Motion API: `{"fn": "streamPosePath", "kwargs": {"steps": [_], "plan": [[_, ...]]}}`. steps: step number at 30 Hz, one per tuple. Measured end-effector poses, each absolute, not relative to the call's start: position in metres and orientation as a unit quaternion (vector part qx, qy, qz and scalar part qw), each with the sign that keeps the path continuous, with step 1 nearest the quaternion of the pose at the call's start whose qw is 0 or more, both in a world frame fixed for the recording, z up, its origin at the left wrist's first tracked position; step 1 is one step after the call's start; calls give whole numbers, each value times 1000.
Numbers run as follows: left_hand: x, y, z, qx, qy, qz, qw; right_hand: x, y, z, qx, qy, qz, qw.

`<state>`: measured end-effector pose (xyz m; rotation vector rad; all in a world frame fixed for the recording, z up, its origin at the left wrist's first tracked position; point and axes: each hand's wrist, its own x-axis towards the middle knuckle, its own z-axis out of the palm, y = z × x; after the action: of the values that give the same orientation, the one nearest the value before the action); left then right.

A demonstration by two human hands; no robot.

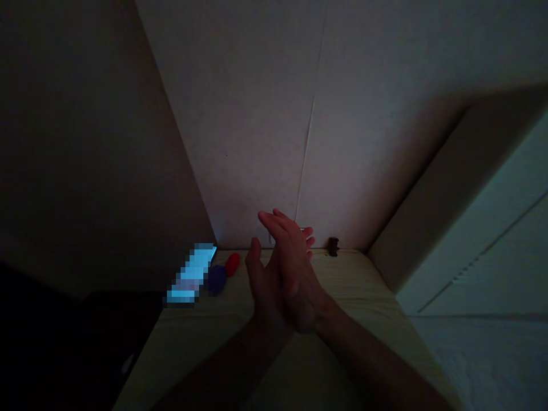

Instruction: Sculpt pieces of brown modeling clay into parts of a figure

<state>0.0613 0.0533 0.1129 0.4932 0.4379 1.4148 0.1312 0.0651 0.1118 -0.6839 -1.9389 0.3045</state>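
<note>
The room is dim. My two hands are held up together in the middle of the view, over a pale yellowish surface (351,285). My left hand (261,285) stands upright with its thumb apart and its fingers stretched out. My right hand (293,260) lies flat against it, palm to palm, fingers straight and pointing up to the left. Neither hand holds anything.
A glowing screen (192,274) leans at the left back of the surface, with a dark blue object (216,278) and a red one (232,264) beside it. A small dark object (333,246) sits by the back wall. A white panelled door or cabinet (492,240) stands at the right.
</note>
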Motion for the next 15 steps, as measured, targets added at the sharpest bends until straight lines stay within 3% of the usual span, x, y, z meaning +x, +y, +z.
{"fn": "streamPosePath", "kwargs": {"steps": [6,15], "plan": [[65,51,114,227,192,627,720,128,74,98,-289,-737,170,587],[55,67,117,194,158,560,790,126,84,101,-310,-601,369,638]]}}
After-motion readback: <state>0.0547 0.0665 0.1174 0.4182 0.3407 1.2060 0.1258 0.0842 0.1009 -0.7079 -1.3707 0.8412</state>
